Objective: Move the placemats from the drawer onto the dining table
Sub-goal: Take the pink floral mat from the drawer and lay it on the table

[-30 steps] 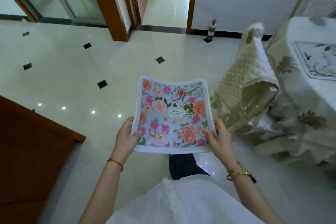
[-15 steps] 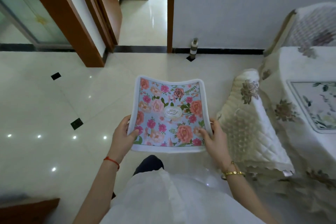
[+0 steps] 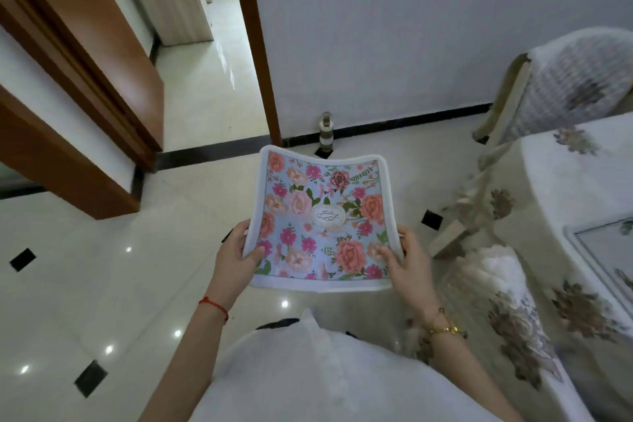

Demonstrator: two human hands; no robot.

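At the far left a brown wooden door frame point(image 3: 68, 86) runs down to the glossy cream floor point(image 3: 113, 284), which is dotted with small black diamond tiles. Beyond it an open doorway point(image 3: 209, 79) shows a further room. The left hand point(image 3: 236, 259), a red string at its wrist, grips the left edge of the floral placemat point(image 3: 322, 219), thumb on top and fingers curled underneath. The placemat is held in the air over the floor in front of the person's white garment point(image 3: 308, 377); it sags in the middle, with its far corners raised. Just past its far edge a small bottle-like object point(image 3: 326, 130) stands on the floor against the white wall; it is too blurred to identify. The right hand point(image 3: 407, 260), a gold bracelet at its wrist, clasps the mat's right edge in the same way. Right of that hand, a chair with a quilted floral cover point(image 3: 507, 305) stands between the person and the dining table point(image 3: 561, 188), which is draped in a pale flowered cloth. A second placemat point(image 3: 603, 250) lies on the table at the picture's right edge, and another covered chair point(image 3: 561, 86) stands behind it near the wall.
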